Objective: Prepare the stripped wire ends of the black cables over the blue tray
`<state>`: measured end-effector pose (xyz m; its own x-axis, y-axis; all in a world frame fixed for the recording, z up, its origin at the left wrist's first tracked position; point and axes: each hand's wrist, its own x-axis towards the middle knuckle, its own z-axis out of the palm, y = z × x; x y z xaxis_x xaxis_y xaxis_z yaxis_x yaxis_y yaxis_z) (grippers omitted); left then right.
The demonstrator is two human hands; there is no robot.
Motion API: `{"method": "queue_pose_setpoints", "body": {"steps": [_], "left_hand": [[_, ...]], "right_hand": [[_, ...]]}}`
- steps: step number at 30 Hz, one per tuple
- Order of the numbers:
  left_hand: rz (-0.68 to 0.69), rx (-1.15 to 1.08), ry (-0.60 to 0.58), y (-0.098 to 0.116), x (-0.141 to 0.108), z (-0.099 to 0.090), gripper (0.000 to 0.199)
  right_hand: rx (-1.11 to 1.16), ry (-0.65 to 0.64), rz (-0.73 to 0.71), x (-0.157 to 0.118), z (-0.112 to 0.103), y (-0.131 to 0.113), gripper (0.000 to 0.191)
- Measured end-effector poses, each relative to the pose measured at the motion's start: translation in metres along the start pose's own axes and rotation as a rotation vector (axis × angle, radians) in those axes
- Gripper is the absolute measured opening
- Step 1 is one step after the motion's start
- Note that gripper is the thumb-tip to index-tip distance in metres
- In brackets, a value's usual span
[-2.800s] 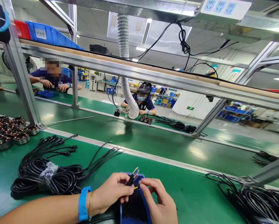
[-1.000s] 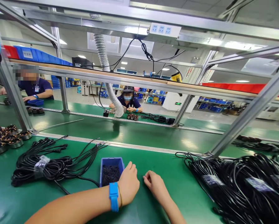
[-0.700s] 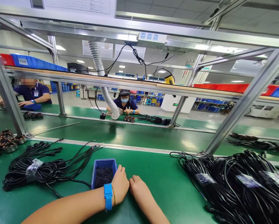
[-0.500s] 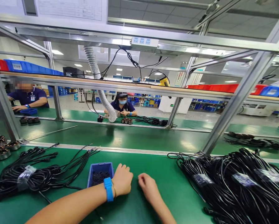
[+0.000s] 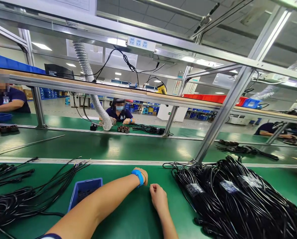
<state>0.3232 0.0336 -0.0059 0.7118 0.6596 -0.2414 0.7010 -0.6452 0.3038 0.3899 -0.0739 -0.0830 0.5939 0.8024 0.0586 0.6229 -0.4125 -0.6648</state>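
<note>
Forward across the surface, your left arm (image 5: 101, 202) has swung past the blue bin (image 5: 85, 183), which holds a heap of small black pieces (image 5: 85, 195). Your left hand (image 5: 141, 175) bends away beyond the blue wrist strap (image 5: 138, 176), too hidden to tell its grip. Your right hand (image 5: 158, 196) rests loosely curled and empty on the green surface (image 5: 128, 215), near the black cable bundles (image 5: 228, 196).
</note>
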Motion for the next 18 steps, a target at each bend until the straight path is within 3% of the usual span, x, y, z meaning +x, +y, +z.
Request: {"method": "queue_pose_setpoints", "body": {"steps": [5, 10, 15, 18], "left_hand": [[-0.079, 0.037, -0.048, 0.007, 0.009, 0.009, 0.026], [-0.066, 0.041, -0.031, -0.001, -0.002, 0.009, 0.025], [0.063, 0.083, -0.033, -0.002, -0.027, -0.002, 0.028], [0.189, 0.114, 0.008, 0.008, -0.052, -0.007, 0.027]], "right_hand": [[0.124, -0.037, 0.093, 0.002, -0.003, 0.002, 0.023], [0.308, -0.016, 0.164, -0.003, -0.003, 0.003, 0.023], [0.593, 0.063, 0.173, -0.003, 0.001, -0.004, 0.023], [0.743, 0.074, 0.091, -0.004, 0.003, -0.018, 0.025]]}}
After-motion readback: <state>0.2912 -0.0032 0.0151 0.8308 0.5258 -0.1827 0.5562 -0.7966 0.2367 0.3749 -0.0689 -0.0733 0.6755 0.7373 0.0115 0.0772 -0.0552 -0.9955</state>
